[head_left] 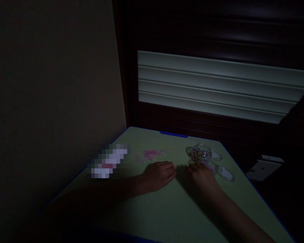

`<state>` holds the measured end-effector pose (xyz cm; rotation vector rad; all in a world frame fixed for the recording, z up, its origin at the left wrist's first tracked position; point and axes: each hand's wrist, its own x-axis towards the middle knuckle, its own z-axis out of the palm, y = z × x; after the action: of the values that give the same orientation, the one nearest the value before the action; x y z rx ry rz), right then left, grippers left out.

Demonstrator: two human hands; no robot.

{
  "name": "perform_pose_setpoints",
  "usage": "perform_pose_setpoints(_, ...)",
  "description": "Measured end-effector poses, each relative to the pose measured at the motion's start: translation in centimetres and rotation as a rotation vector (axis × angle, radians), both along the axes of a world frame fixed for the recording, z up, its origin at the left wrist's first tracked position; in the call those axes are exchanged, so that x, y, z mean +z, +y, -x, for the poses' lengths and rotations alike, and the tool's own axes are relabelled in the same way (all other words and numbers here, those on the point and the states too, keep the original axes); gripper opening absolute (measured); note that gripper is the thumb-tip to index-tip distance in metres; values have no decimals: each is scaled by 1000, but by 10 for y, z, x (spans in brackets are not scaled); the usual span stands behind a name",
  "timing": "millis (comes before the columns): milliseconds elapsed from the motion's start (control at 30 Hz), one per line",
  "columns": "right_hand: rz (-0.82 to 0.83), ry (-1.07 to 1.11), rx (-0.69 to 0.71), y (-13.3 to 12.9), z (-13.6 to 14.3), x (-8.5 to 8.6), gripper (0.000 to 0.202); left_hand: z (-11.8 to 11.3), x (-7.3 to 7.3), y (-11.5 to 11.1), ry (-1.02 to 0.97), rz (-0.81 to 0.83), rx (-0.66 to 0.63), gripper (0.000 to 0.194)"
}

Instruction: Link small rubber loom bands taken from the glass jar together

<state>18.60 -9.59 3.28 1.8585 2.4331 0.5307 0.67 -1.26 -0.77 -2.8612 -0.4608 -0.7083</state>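
Observation:
In dim light, my left hand [160, 176] is just above the table, fingers curled and pressed together; anything in them is too small or dark to make out. Beyond it lies a loose pile of thin pink pieces [152, 154], some curved. My right hand [202, 175] is also closed, knuckles up, and its fingertips are hidden. Just past that hand stands a clear jar [202, 148] of small multicoloured pieces. A second clear container [209, 165] with pinkish-purple pieces is partly covered by my right hand. Two round lids with pale centres, one nearer [226, 173] and one farther [216, 155], lie beside them.
The pale green table [187, 209] has a blue edge. A blurred-out whitish object [110, 162] lies at its left side. A wall [55, 74] borders the left, and a dark panel with pale slats [212, 84] the back. A white box [266, 167] is beyond the right edge.

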Motion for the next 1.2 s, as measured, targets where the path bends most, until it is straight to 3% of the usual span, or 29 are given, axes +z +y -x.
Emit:
perform_pose_setpoints(167, 9, 1, 3, 1, -2, -1, 14, 5, 7, 3, 92, -1, 30, 16)
perform_pose_setpoints(333, 28, -5, 12, -1, -1, 2, 16, 19, 25, 21, 170, 69, 105, 17)
perform_pose_setpoints(533, 61, -3, -2, -1, -1, 5, 19, 63, 53, 48, 258, 211, 204, 19)
perform_pose_setpoints(667, 53, -6, -2, 0, -2, 3, 21, 94, 64, 59, 249, 266, 330, 22)
perform_pose_setpoints(867, 40, -7, -11, -2, -2, 6, 21, 114, 57, 73, 347, 352, 363, 20)
perform_pose_setpoints(1000, 38, -13, -10, -3, -1, 8, 20, 116, 50, 75, 416, 365, 423, 19)
perform_pose_setpoints(1200, 32, -17, -3, -2, -3, 5, 20, 114, 51, 71, 436, 353, 417, 20)
